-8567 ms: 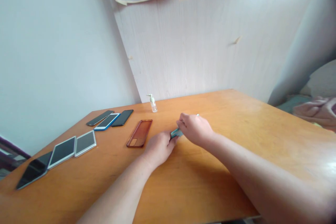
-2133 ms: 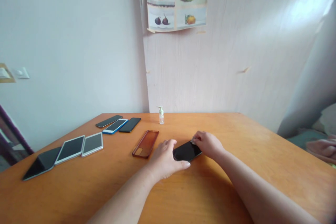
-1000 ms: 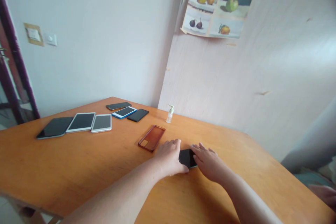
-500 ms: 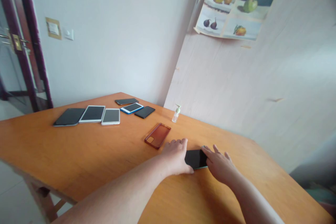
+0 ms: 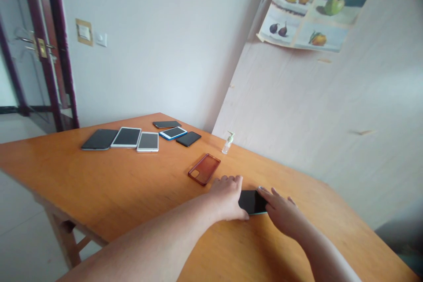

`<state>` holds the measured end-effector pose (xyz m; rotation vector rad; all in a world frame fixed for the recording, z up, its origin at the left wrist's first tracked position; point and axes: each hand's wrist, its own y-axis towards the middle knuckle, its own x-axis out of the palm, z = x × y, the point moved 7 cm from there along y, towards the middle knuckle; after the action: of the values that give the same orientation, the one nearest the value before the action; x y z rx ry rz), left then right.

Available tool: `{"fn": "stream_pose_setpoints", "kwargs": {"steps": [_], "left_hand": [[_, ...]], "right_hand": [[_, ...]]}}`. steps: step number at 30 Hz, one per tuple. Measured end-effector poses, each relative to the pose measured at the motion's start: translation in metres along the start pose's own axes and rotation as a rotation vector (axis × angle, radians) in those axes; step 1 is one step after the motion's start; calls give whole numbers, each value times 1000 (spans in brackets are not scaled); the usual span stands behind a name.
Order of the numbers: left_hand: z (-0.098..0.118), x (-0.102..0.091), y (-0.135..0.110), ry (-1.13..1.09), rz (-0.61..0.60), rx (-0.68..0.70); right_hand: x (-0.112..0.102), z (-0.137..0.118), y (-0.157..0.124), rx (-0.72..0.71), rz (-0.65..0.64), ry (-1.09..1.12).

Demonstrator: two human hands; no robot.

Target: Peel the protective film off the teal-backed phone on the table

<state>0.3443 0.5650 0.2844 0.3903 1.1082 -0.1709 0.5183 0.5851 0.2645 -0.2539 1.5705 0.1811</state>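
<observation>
A dark-screened smartphone point(image 5: 251, 202) lies face up on the wooden table point(image 5: 139, 189) in front of me. My left hand point(image 5: 228, 198) grips its left end, thumb along the near edge and fingers curled at the far edge. Across the phone's right end rests my right hand point(image 5: 280, 209), its fingers stretched out and partly spread. A small pale bluish spot shows at that index fingertip; I cannot make out what it is. Just beyond my left hand sits a reddish-brown translucent phone case point(image 5: 205, 169), apart from the phone.
A small clear pump bottle point(image 5: 228, 143) stands near the far edge. Farther left lie a black tablet point(image 5: 99, 139), a white tablet point(image 5: 126, 137), a smaller white tablet point(image 5: 148, 142), a blue-edged phone point(image 5: 173, 132), a black phone point(image 5: 188, 139) and a dark phone point(image 5: 167, 124).
The whole view has shifted slightly, so things appear farther right. Both hands keep nearly the same places on the phone; the right fingers look slightly less spread.
</observation>
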Motion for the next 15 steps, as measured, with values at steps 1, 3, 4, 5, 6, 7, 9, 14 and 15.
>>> {"fn": "stream_pose_setpoints", "kwargs": {"steps": [1,3,4,5,6,7,9,14,15], "left_hand": [[0,-1,0,-1,-1,-3],[1,-2,-1,-8,-5,-8],[1,-2,-2,-13,-7,-8],[1,-2,-2,-18,-8,-7],[1,-3,-2,-21,-5,-4],[1,-3,-3,-21,0,-2],[1,-3,-3,-18,3,0],[0,1,-1,1,3,1],[0,1,-1,4,2,3]], "right_hand": [[0,-3,0,-5,-1,-2],[-3,-25,-3,-90,-19,24],[-5,-40,-6,-158,-31,45],[-7,-55,-10,-231,-41,67],[-8,-68,-13,-299,-53,88],[-10,-76,-15,-346,-63,104],[-10,-77,-16,-364,-73,113],[-2,-15,-2,-51,-5,-9],[-1,-6,0,-3,8,-29]]}}
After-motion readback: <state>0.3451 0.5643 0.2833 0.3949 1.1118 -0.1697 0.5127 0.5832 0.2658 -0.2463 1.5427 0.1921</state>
